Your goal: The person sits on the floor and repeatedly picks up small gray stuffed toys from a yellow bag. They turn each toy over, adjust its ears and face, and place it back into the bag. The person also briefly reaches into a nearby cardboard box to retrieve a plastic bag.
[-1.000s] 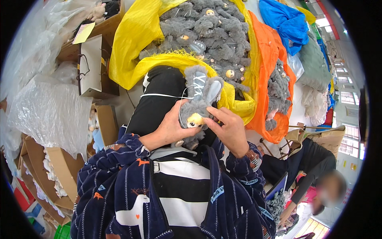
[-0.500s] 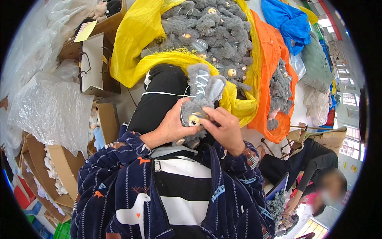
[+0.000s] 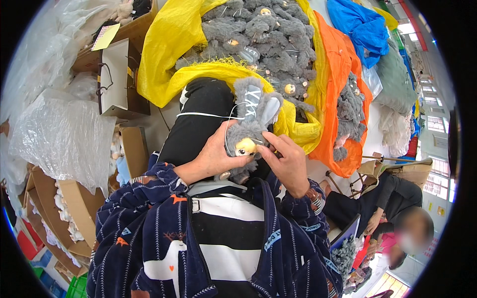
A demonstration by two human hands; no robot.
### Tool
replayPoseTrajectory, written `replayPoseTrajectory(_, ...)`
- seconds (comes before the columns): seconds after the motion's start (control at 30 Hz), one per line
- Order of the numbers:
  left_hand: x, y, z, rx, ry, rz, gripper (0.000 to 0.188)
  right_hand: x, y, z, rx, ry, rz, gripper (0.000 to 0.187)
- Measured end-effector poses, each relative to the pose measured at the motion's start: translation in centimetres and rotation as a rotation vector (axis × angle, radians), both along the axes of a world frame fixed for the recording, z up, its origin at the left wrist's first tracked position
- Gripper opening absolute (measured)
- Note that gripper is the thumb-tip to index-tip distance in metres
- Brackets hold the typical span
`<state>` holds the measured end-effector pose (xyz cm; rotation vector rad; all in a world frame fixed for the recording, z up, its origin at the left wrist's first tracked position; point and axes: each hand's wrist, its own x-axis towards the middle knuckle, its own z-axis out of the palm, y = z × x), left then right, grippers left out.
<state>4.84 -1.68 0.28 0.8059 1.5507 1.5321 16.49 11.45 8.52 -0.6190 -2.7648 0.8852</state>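
Observation:
A grey plush doll (image 3: 248,131) with long ears, laced ear linings and a hard yellowish face rests over my lap. My left hand (image 3: 214,153) wraps round the doll's head from the left, its thumb under the face. With thumb and forefinger, my right hand (image 3: 284,161) pinches at the fur on the right edge of the face; whether something small lies between those fingertips is hidden. A white cord (image 3: 206,116) loops from the doll leftward across my dark trouser leg.
Beyond my knees a yellow sack (image 3: 164,64) holds many grey plush dolls (image 3: 268,44). An orange sack (image 3: 338,144) with more stands to its right. Cardboard boxes (image 3: 82,203) and clear plastic sheeting (image 3: 59,139) crowd the left. At right, another person (image 3: 392,203) sits working.
My right fingers have shifted slightly right, from over the face to its edge, uncovering more of it. My left hand keeps its hold. The other person's arm has moved.

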Motion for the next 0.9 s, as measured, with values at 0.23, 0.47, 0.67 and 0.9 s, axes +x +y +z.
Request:
replayPoseTrajectory(0.23, -0.2, -0.1, 0.3, -0.022, -0.014, -0.018, 0.076, -0.2, 0.0, 0.3, 0.011, -0.015, 0.006, 0.026)
replayPoseTrajectory(0.47, -0.2, -0.1, 0.2, 0.007, -0.016, -0.017, 0.077, -0.5, 0.0, 0.6, -0.013, -0.037, 0.025, 0.027)
replayPoseTrajectory(0.67, -0.2, -0.1, 0.1, -0.009, -0.007, -0.026, 0.077, -0.5, 0.1, 0.6, 0.015, -0.047, 0.020, 0.027)
replayPoseTrajectory(0.9, -0.1, 0.0, 0.0, -0.003, -0.016, -0.018, 0.077, -0.8, 0.2, 1.4, 0.010, -0.098, 0.040, 0.027)
